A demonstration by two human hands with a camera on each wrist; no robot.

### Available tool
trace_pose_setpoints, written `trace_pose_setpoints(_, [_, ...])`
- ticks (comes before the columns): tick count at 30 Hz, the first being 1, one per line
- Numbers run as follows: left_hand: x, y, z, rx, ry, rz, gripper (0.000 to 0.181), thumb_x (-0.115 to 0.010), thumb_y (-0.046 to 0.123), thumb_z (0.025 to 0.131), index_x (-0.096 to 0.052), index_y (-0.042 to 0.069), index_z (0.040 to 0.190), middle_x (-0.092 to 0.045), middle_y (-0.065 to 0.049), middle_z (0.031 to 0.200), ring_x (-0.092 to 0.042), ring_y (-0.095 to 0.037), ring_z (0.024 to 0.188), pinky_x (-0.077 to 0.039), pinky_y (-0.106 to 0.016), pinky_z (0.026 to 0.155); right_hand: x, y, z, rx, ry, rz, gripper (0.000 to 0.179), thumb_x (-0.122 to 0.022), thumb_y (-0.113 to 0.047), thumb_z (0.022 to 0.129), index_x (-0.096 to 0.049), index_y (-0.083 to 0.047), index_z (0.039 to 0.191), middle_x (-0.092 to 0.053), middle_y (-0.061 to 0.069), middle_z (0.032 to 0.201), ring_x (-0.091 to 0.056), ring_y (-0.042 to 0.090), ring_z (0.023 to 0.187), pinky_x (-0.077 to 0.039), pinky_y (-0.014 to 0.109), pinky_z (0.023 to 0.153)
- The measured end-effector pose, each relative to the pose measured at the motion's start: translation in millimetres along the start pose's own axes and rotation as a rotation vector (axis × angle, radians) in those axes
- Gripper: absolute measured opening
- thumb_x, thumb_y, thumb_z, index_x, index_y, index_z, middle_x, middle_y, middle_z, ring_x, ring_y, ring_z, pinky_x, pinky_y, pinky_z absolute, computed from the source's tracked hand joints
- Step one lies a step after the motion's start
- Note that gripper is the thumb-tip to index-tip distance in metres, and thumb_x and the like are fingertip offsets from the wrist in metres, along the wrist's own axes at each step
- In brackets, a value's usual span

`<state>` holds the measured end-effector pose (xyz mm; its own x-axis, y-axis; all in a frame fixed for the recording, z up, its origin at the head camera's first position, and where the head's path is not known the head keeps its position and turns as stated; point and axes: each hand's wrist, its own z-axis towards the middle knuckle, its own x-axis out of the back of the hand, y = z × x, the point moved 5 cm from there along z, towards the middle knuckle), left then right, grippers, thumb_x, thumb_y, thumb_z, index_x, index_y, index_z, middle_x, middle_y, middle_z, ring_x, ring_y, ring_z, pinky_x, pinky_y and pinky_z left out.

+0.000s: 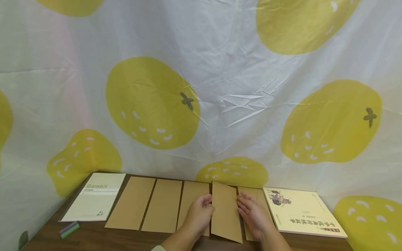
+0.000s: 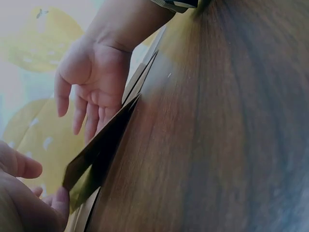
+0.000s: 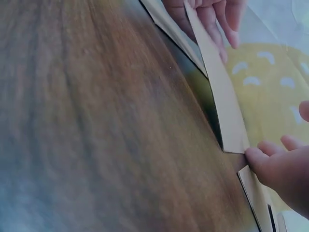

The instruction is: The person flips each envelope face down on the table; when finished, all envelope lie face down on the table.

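A thin brown kraft-paper rectangle [image 1: 225,212] is tilted up from the dark wooden table, its left side raised. My left hand [image 1: 200,214] pinches that raised left edge between thumb and fingers, as the right wrist view shows. Along the opposite, lower edge lies my right hand [image 1: 254,216], fingers nearly straight, the fingertips right at the edge. Similar brown rectangles lie flat in a row: one [image 1: 194,191] partly under my left hand, another [image 1: 262,198] partly behind my right hand. In the left wrist view a dark underside [image 2: 104,140] of the tilted piece shows.
Two more brown rectangles [image 1: 163,205] lie further left, then a white Gambit notepad [image 1: 97,198]. A small purple and green block [image 1: 69,229] sits at the front left. To the right is a cream book [image 1: 303,212]. A fruit-patterned curtain [image 1: 238,76] hangs behind.
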<state>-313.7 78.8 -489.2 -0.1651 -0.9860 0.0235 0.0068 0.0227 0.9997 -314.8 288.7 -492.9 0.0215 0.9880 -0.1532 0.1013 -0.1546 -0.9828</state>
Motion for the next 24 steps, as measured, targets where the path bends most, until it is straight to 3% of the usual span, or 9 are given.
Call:
trace_pose_setpoints(6, [-3.2, 0.1, -2.1, 0.036, -0.039, 0.05, 0.056, -0.062, 0.008, 0.098, -0.053, -0.004, 0.152, -0.055, -0.028, 0.156, -0.053, -0.049, 0.144, -0.051, -0.061, 0.116, 4.0, 0.6, 2.8, 0.012, -0.024, 0.016, 0.066, -0.042, -0.014, 0.113, -0.011, 0.011, 0.166, -0.015, 0.035, 0.174, -0.014, 0.05, 0.165, -0.015, 0.057, 0.137])
trace_pose_setpoints(17, [-9.3, 1.6, -4.9, 0.026, -0.061, 0.062, 0.057, -0.064, 0.01, 0.096, -0.054, -0.002, 0.151, -0.056, -0.027, 0.156, -0.049, -0.051, 0.147, -0.043, -0.067, 0.12, 6.2, -3.2, 3.2, 0.023, -0.038, 0.062, 0.068, -0.04, -0.015, 0.115, -0.005, 0.009, 0.168, -0.011, 0.033, 0.176, -0.011, 0.048, 0.166, -0.013, 0.056, 0.137])
trace_pose_setpoints(21, [-18.2, 3.9, -6.5, 0.014, -0.094, 0.008, 0.057, -0.064, 0.011, 0.097, -0.052, -0.004, 0.151, -0.055, -0.027, 0.157, -0.048, -0.051, 0.147, -0.042, -0.066, 0.122, 13.7, -15.6, -4.5, 0.047, -0.014, -0.03, 0.067, -0.04, -0.024, 0.116, -0.009, 0.006, 0.169, -0.019, 0.029, 0.176, -0.02, 0.046, 0.165, -0.022, 0.056, 0.136])
trace_pose_setpoints(24, [-29.0, 5.5, -7.1, 0.012, -0.126, -0.019, 0.057, -0.064, 0.013, 0.099, -0.051, -0.004, 0.152, -0.055, -0.025, 0.157, -0.049, -0.05, 0.147, -0.042, -0.066, 0.122, 26.1, -28.2, -12.5, 0.06, 0.041, -0.129, 0.065, -0.039, -0.031, 0.117, -0.017, 0.003, 0.168, -0.03, 0.027, 0.173, -0.041, 0.037, 0.157, -0.04, 0.046, 0.129])
